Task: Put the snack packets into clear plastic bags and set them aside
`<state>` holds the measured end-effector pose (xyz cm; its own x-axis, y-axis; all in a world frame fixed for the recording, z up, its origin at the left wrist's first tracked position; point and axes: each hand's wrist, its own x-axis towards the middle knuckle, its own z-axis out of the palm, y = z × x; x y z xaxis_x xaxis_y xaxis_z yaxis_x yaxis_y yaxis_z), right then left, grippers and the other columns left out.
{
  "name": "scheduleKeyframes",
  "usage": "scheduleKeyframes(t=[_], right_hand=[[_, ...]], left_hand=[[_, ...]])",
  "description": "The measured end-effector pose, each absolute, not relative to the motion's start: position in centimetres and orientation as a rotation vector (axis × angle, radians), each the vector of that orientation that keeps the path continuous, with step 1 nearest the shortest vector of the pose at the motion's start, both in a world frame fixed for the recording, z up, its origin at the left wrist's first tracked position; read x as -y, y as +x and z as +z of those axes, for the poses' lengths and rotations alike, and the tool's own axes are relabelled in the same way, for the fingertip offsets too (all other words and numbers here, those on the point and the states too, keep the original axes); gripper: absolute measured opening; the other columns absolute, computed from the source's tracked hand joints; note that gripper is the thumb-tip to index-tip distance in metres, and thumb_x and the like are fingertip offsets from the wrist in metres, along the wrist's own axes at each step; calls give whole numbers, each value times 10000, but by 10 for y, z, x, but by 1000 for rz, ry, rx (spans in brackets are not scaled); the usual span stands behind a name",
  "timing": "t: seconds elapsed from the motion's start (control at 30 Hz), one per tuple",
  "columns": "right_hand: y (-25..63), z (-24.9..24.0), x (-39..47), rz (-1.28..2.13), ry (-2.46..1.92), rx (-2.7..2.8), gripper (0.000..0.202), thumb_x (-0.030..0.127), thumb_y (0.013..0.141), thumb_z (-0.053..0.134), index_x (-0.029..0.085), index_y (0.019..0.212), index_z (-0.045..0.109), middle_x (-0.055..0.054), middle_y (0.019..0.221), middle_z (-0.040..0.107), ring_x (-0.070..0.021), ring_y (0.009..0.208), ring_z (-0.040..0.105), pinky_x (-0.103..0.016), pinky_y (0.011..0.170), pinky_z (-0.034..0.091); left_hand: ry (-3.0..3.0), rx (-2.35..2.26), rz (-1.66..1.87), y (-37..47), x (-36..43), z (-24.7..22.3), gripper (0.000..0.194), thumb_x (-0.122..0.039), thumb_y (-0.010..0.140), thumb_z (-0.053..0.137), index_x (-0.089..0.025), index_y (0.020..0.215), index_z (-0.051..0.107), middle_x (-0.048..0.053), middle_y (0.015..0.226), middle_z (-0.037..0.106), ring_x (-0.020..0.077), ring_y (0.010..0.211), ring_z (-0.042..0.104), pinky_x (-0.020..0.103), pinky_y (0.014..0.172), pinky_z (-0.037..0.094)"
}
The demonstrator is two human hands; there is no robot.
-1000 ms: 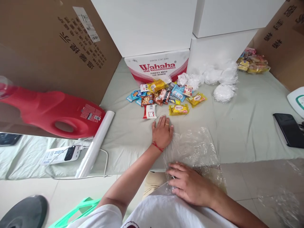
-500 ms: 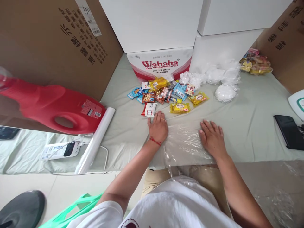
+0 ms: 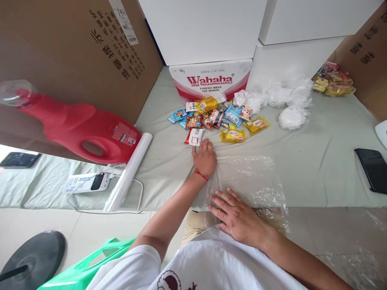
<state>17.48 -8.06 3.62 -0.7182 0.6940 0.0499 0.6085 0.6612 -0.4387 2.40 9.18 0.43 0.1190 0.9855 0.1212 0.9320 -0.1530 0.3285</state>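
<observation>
A sheet of clear plastic film lies across the front of the cloth-covered table, its near end hanging over the edge. My left hand rests flat at the film's left side, fingers stretched toward a red and white snack packet. Over the near part of the film, by my lap, my right hand is spread palm down. Neither hand grips anything. Beyond them sits a pile of small wrapped snacks, with a yellow packet and another yellow packet at its near side.
Crumpled clear plastic bundles lie right of the snacks. A Wahaha carton stands behind. Left are a red jug, a plastic film roll and a power bank with its cable. A black phone is at right.
My right hand has moved left and toward my body, off the film's right side. The film's right part now lies more spread out. My left hand has stayed at about the same spot.
</observation>
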Motion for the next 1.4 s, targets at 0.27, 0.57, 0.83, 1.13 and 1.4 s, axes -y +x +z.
scheduleKeyframes(t=[0.27, 0.57, 0.83, 1.13, 1.4], right_hand=[[171, 18, 66, 597, -1113, 2662, 515, 409, 1058, 478, 258, 1550, 462, -51, 1668, 361, -283, 1570, 241, -606, 1277, 177], [163, 13, 55, 654, -1172, 2598, 495, 366, 993, 611, 238, 1469, 568, -96, 1445, 620, -296, 1441, 453, -562, 1267, 244], [183, 28, 95, 780, -1068, 2529, 368, 343, 1029, 547, 190, 1348, 648, -92, 1571, 504, -266, 1490, 392, -510, 1275, 260], [199, 86, -58, 500, -1403, 2418, 331, 276, 1063, 417, 187, 1172, 716, -97, 1173, 725, -230, 1081, 641, -361, 928, 509], [137, 61, -217, -17, -1303, 2670, 372, 251, 1045, 440, 125, 1340, 629, -152, 1440, 601, -314, 1387, 417, -524, 1156, 269]], left_hand=[[1969, -1930, 916, 3, -81, 59, 239, -257, 940, 530, -149, 1090, 681, 171, 1276, 655, 308, 1285, 562, 503, 1154, 400], [2345, -1406, 446, 48, -29, 36, 330, -264, 1000, 454, -200, 1205, 704, 119, 1339, 684, 281, 1325, 570, 486, 1110, 455], [2552, -1419, 315, 37, -53, 6, 554, -440, 1063, 345, -197, 1552, 439, 84, 1661, 378, 238, 1543, 346, 486, 1251, 275], [2551, -1354, 349, 35, -56, 1, 567, -446, 1031, 408, -168, 1522, 468, 130, 1628, 431, 271, 1539, 348, 503, 1252, 253], [2517, -1329, 390, 32, -59, 2, 591, -480, 1046, 388, -171, 1548, 425, 106, 1639, 418, 260, 1526, 366, 507, 1239, 277]])
